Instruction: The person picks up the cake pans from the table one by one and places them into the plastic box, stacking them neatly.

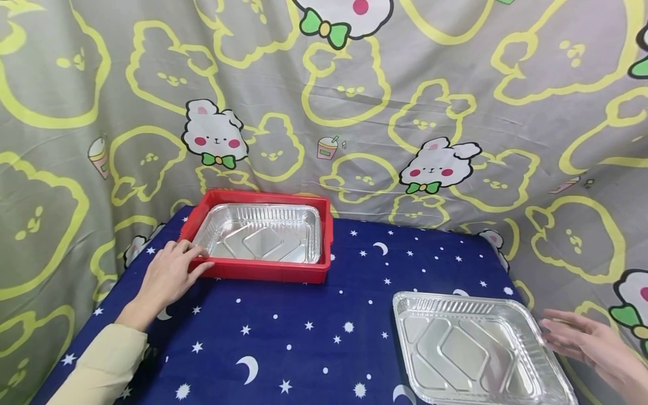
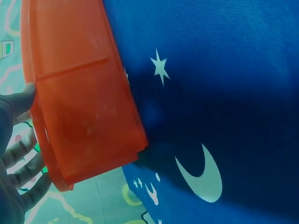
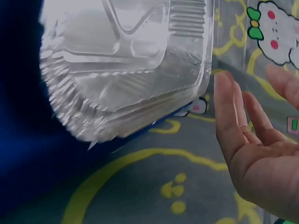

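A red plastic bin (image 1: 275, 274) stands at the back left of the table with a foil pan (image 1: 260, 242) lying inside it. My left hand (image 1: 172, 270) is at the bin's near left corner, the thumb in front of the rim and the fingers over it. In the left wrist view the thumb (image 2: 25, 95) lies right at the rim, with the other fingers spread behind it. A second foil pan (image 1: 455, 349) rests at the table's right side. Just beyond its right rim my right hand (image 1: 589, 340) is held with fingers extended, apart from the pan and holding nothing.
Dark blue cloth with white stars and moons covers the table (image 1: 291, 332). A grey patterned curtain (image 1: 354, 129) hangs behind it and on both sides. The second pan lies near the table's right edge.
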Motion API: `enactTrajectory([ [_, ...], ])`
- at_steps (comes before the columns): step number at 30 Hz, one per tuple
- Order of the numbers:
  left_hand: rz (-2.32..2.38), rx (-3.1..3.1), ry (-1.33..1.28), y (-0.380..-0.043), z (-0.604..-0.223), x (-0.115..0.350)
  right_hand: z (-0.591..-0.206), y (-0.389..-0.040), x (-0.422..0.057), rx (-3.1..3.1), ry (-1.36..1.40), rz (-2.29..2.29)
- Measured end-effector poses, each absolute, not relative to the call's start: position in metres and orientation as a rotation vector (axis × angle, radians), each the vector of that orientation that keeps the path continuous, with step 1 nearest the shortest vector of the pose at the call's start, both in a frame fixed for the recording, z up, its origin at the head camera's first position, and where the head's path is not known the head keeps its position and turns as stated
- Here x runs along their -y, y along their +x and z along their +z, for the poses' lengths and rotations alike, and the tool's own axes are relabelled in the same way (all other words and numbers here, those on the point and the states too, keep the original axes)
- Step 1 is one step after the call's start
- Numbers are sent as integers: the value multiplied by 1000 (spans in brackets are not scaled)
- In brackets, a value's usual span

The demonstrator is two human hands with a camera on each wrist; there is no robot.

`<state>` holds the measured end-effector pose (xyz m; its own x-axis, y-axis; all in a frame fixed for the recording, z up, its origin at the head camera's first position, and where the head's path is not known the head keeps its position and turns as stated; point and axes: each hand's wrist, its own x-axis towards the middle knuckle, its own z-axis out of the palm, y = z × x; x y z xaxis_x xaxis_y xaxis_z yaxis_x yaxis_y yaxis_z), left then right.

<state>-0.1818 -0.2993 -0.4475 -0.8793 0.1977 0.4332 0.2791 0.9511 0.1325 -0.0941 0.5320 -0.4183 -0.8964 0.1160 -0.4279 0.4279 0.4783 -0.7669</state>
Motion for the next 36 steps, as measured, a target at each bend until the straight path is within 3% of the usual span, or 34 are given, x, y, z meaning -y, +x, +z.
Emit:
enactTrajectory([
  [23, -280, 2670, -339, -181, -446, 298, -450, -80, -549, -2368, 701, -1272],
  [36, -279, 2681, -335, -181, -447, 299, -457, -80, -556, -2329, 582, -1270],
])
